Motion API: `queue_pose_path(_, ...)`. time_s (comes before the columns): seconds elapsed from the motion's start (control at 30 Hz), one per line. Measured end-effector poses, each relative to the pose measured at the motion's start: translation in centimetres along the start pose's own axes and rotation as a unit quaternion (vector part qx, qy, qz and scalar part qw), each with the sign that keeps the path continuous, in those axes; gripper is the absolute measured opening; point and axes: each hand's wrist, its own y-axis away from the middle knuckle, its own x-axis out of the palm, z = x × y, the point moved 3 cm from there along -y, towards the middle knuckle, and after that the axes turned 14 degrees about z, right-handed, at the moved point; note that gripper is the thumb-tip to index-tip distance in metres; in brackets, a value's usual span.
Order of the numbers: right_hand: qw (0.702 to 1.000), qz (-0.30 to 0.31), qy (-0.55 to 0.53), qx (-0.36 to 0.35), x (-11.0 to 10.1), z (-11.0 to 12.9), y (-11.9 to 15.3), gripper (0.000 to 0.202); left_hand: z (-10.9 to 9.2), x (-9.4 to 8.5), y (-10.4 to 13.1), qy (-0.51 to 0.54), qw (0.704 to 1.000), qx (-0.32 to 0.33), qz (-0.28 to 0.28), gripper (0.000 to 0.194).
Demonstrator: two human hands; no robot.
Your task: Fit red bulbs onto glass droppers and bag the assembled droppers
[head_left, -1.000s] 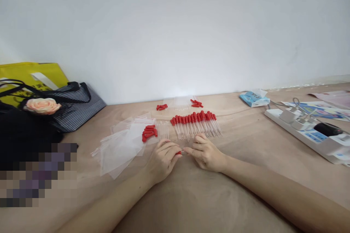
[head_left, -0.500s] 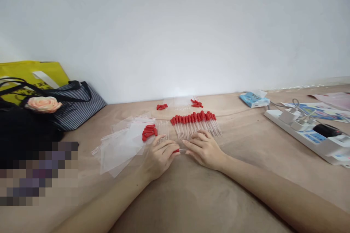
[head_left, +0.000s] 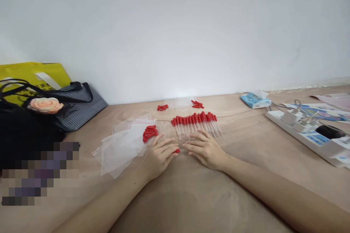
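Between the fingertips of my left hand (head_left: 160, 154) is a red rubber bulb (head_left: 177, 151), its end poking out to the right. My right hand (head_left: 206, 151) pinches a thin clear dropper tube (head_left: 182, 150) that lies in line with the bulb; whether the tube sits inside it I cannot tell. Just beyond my hands, a row of droppers with red bulbs (head_left: 194, 118) lies side by side, tips toward me. Left of them are several bare clear tubes (head_left: 164, 129) and a small pile of loose red bulbs (head_left: 150, 133).
Clear zip bags (head_left: 120, 149) overlap at the left. Near the wall lie more red bulbs (head_left: 163, 107) and clear tubes (head_left: 182, 106). A blue tissue pack (head_left: 255, 100) and a white power strip (head_left: 308, 134) are at the right; a striped bag (head_left: 79, 107) stands left.
The view has shifted very slightly. Both hands stay at the bulb and tube, with the right fingers a little straighter; nothing else has visibly moved.
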Motion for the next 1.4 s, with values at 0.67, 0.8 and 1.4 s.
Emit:
queue_pose_path(0.67,0.993,-0.010,-0.114,-0.043,0.2,0.3,-0.2,0.018,-1.4,-0.1,-0.9,0.078,0.997,-0.013,0.024,0.016)
queue_pose_path(0.8,0.992,-0.003,-0.116,-0.041,0.2,0.3,-0.3,0.017,-1.3,-0.1,-1.0,0.085,0.996,-0.003,0.029,0.015)
queue_pose_path(1.4,0.999,0.029,-0.018,0.023,-0.5,0.4,0.0,0.020,1.2,0.0,-0.2,0.043,0.996,-0.035,0.066,0.019)
